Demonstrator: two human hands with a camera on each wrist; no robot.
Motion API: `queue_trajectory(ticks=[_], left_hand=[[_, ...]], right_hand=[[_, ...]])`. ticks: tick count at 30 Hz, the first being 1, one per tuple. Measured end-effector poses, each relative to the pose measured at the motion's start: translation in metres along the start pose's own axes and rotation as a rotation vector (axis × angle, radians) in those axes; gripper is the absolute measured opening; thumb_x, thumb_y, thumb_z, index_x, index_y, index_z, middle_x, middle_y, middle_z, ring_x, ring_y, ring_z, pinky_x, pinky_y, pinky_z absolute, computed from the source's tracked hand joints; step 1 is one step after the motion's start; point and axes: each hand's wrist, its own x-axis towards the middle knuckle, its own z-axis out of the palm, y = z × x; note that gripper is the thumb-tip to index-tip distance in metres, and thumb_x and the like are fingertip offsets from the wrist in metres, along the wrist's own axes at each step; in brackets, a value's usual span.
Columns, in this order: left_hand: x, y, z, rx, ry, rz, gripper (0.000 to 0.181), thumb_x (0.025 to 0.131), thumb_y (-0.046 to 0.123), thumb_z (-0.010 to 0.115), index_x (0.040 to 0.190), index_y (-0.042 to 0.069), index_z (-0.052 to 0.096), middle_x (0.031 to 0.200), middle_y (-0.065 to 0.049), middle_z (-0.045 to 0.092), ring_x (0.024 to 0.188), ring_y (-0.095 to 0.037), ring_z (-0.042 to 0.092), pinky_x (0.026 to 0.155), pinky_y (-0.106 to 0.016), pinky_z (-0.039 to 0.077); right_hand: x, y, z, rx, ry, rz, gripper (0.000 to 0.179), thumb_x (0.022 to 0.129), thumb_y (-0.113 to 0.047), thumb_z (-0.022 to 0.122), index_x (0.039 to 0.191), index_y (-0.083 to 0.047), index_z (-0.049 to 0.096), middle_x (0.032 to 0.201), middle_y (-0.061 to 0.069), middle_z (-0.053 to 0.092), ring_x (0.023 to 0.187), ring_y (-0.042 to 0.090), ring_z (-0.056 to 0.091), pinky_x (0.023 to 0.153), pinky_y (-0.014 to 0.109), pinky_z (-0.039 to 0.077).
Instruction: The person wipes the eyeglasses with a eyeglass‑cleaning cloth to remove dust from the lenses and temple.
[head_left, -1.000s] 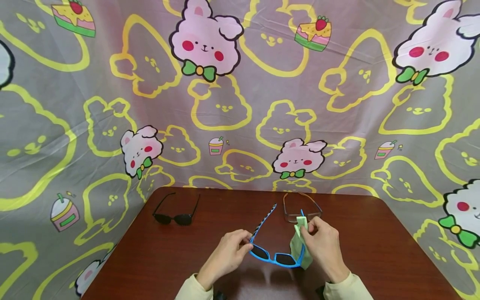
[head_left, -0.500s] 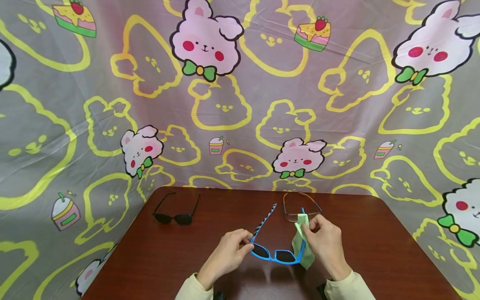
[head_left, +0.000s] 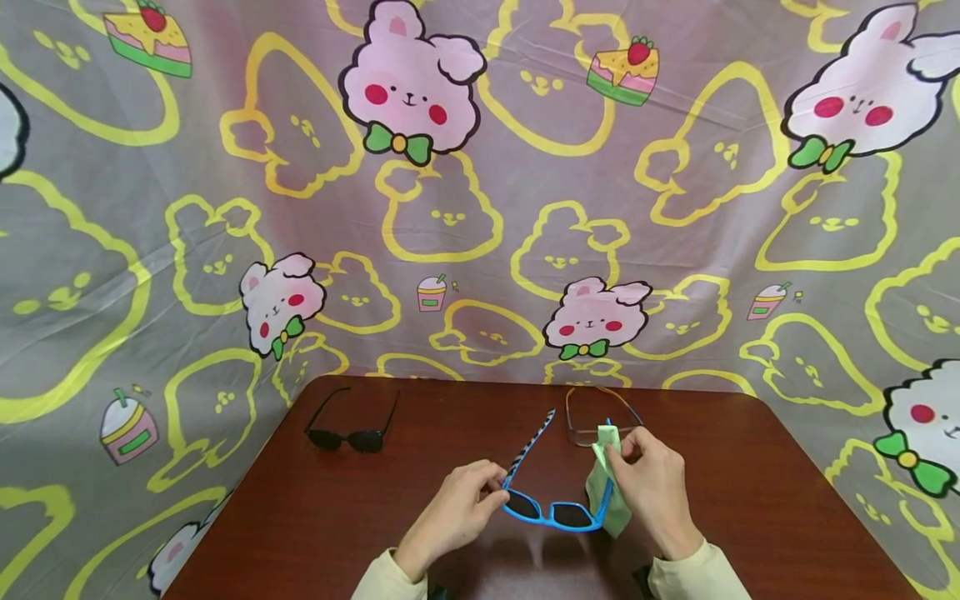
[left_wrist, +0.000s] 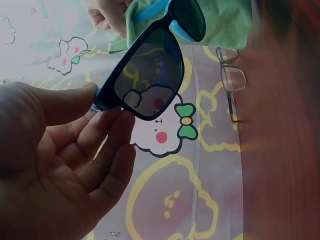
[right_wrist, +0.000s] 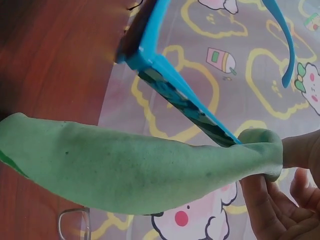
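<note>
Blue-framed sunglasses (head_left: 551,522) with dark lenses are held above the table, both temples unfolded. My left hand (head_left: 459,507) pinches them by the corner near one hinge; in the left wrist view the thumb and fingertips grip the frame beside a lens (left_wrist: 150,75). With my right hand (head_left: 654,487) I pinch a pale green cloth (head_left: 617,510) around the other temple, close to its tip. The right wrist view shows the cloth (right_wrist: 120,165) folded over the end of the patterned temple (right_wrist: 185,102), its rest hanging away from the fingers (right_wrist: 262,207).
Black sunglasses (head_left: 347,439) lie unfolded at the table's back left. Clear-lensed glasses (head_left: 582,436) with orange-brown temples sit behind my right hand. A patterned curtain (head_left: 480,250) encloses the back and sides of the brown table (head_left: 315,517).
My right hand and the green cloth have shifted slightly right. The left hand keeps its grip and the blue sunglasses have barely moved.
</note>
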Motion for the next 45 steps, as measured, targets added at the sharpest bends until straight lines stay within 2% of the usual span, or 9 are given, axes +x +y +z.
queue_trajectory(ticks=[11, 20, 29, 34, 40, 45], left_hand=[[0.002, 0.004, -0.001, 0.022, -0.024, 0.013, 0.003, 0.086, 0.009, 0.068, 0.089, 0.009, 0.065, 0.078, 0.012, 0.054, 0.065, 0.002, 0.048, 0.06, -0.016, 0.041], [0.004, 0.009, -0.003, 0.042, -0.046, 0.022, 0.004, 0.087, 0.01, 0.067, 0.09, 0.011, 0.066, 0.079, 0.013, 0.054, 0.065, 0.002, 0.048, 0.061, -0.016, 0.041], [0.005, 0.011, -0.004, 0.07, -0.064, 0.052, 0.005, 0.089, 0.015, 0.065, 0.089, 0.01, 0.065, 0.079, 0.014, 0.053, 0.067, 0.002, 0.047, 0.061, -0.015, 0.041], [0.006, 0.011, -0.006, 0.089, -0.074, 0.078, 0.005, 0.089, 0.016, 0.065, 0.089, 0.011, 0.064, 0.079, 0.014, 0.052, 0.069, 0.002, 0.048, 0.063, -0.014, 0.04], [0.006, 0.01, -0.009, 0.103, -0.079, 0.106, 0.005, 0.088, 0.012, 0.065, 0.092, 0.009, 0.066, 0.08, 0.013, 0.052, 0.07, 0.001, 0.048, 0.063, -0.014, 0.04], [0.006, 0.009, -0.01, 0.107, -0.084, 0.112, 0.005, 0.088, 0.012, 0.066, 0.091, 0.015, 0.065, 0.08, 0.015, 0.052, 0.07, 0.002, 0.047, 0.063, -0.013, 0.039]], right_hand=[[0.003, 0.0, -0.001, 0.0, 0.013, 0.014, 0.034, 0.066, -0.004, 0.081, 0.062, -0.014, 0.048, 0.055, -0.004, 0.049, 0.048, 0.011, 0.041, 0.045, 0.027, 0.034], [0.007, 0.001, -0.001, 0.016, 0.056, -0.031, 0.036, 0.064, -0.001, 0.081, 0.062, -0.014, 0.047, 0.058, -0.003, 0.05, 0.051, 0.012, 0.044, 0.047, 0.028, 0.036], [0.01, -0.001, -0.003, 0.06, 0.055, -0.066, 0.035, 0.063, 0.001, 0.08, 0.063, -0.015, 0.048, 0.061, -0.006, 0.047, 0.055, 0.011, 0.045, 0.051, 0.019, 0.033], [0.011, -0.003, -0.005, 0.11, 0.059, -0.055, 0.036, 0.063, 0.003, 0.081, 0.065, -0.015, 0.05, 0.063, -0.005, 0.05, 0.056, 0.009, 0.046, 0.052, 0.016, 0.035], [0.011, -0.004, -0.008, 0.19, 0.055, -0.012, 0.036, 0.063, 0.006, 0.081, 0.064, -0.014, 0.05, 0.068, -0.004, 0.06, 0.059, 0.005, 0.052, 0.055, 0.012, 0.039], [0.013, -0.003, -0.01, 0.171, 0.044, 0.034, 0.036, 0.065, 0.004, 0.081, 0.063, -0.015, 0.05, 0.068, -0.004, 0.061, 0.059, 0.004, 0.053, 0.055, 0.013, 0.038]])
